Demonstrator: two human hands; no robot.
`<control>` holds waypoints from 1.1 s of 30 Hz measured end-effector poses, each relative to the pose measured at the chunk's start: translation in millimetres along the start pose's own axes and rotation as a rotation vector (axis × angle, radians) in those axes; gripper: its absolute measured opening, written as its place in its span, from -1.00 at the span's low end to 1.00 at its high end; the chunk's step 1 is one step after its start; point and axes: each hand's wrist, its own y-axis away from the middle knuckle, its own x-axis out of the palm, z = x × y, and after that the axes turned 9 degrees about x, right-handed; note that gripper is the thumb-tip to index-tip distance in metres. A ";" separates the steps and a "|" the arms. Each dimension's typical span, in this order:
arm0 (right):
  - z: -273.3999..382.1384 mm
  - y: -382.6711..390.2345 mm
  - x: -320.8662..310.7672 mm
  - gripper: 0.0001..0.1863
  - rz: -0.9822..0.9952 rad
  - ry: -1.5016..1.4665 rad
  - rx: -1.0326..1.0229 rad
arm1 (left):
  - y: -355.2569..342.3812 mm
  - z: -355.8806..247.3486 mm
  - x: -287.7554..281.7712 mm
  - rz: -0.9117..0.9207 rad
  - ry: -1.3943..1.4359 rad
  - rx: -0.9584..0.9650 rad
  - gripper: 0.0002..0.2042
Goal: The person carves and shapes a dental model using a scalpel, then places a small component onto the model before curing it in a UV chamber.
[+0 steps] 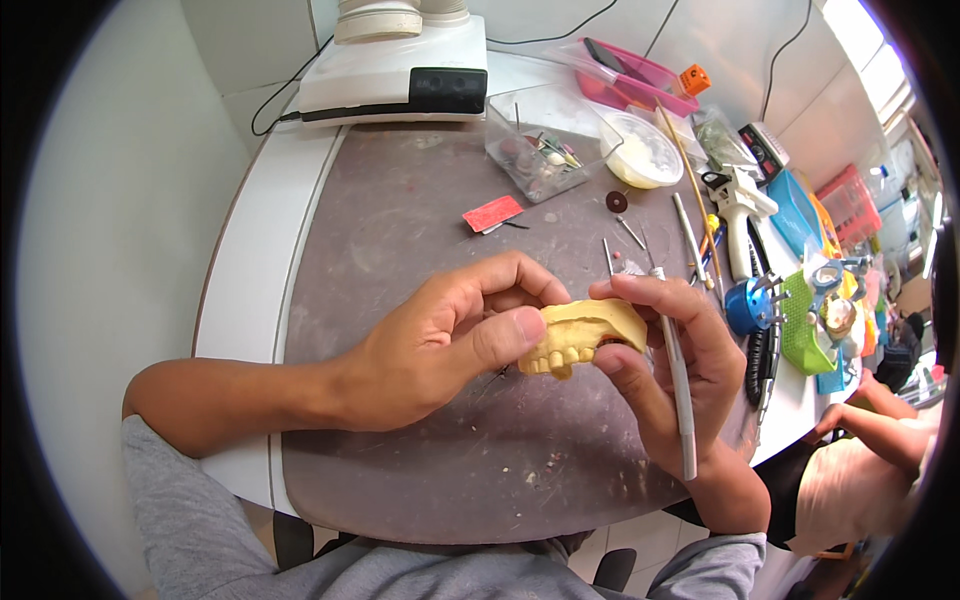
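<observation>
A yellow plaster dental model (583, 328) is held up over the dark bench mat, its row of teeth pointing down toward me. My left hand (450, 335) grips its left end between thumb and fingers. At the other end, the fingertips and thumb of my right hand (690, 350) close on the model. A slim tool with a pale grey handle (681, 400) also rests in my right hand, running down across the palm. Its thin metal tip points away from me. The fingers behind the model are partly hidden.
On the mat (370, 240) lie a red packet (492, 214) and a dark cutting disc (617, 202). Behind them stand a clear box of burs (540, 160), a round tub (640, 150) and a white machine (395, 85). A blue holder (750, 306) and a green basket (803, 325) stand right, near another person (870, 470).
</observation>
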 end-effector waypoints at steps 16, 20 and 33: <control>-5.6 -0.2 -8.0 -0.37 -0.121 0.212 -0.245 | -4.7 -2.1 6.6 -0.068 -0.098 0.049 -0.34; 2.7 -1.7 -5.4 -0.73 -0.012 0.303 -0.359 | -3.1 1.1 2.8 -0.079 -0.112 0.061 -0.43; 10.0 -2.6 -4.3 -0.72 0.048 0.393 -0.355 | -2.9 6.7 4.0 -0.133 -0.191 0.320 -0.66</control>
